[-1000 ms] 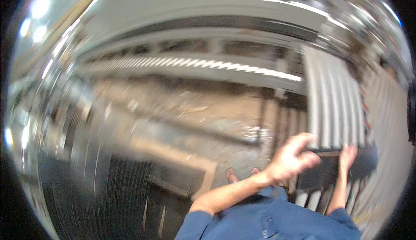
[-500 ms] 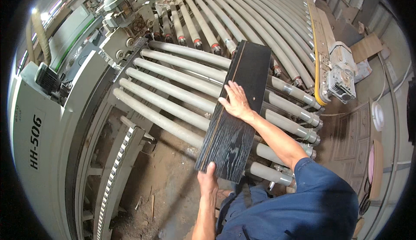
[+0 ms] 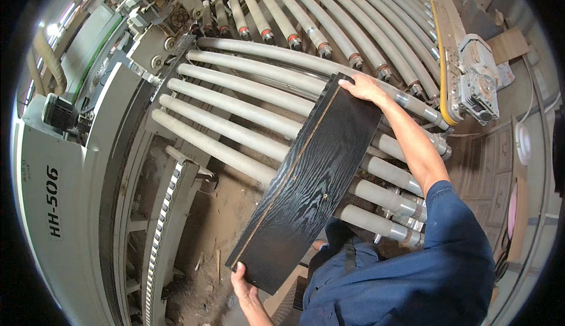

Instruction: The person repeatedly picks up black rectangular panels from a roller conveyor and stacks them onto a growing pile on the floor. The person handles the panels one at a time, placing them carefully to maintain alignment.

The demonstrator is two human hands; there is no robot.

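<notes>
A long black wood-grain board (image 3: 318, 173) slants across the roller conveyor, its near end sticking out past the rollers toward me. A thin tan line runs along its left side, and two small marks show on its face. My left hand (image 3: 244, 288) grips the near end, thumb on top and fingers hidden beneath. At the far end my right hand (image 3: 365, 88) is closed over the board's edge, some of its fingers out of sight. Grey rollers (image 3: 235, 123) lie under and beside the board.
A white machine housing (image 3: 65, 208) stands at the left, beside a toothed chain strip (image 3: 160, 232). More rollers (image 3: 353, 20) fan out at the back. To the right are a yellow-edged conveyor rail (image 3: 442, 49), a grey motor (image 3: 479, 84) and carved panels (image 3: 491, 161). Debris litters the floor (image 3: 220, 226).
The board has slid toward me and to the lower left. My right hand has gone from the middle of its face to the far end; my left hand has moved down and left with the near end.
</notes>
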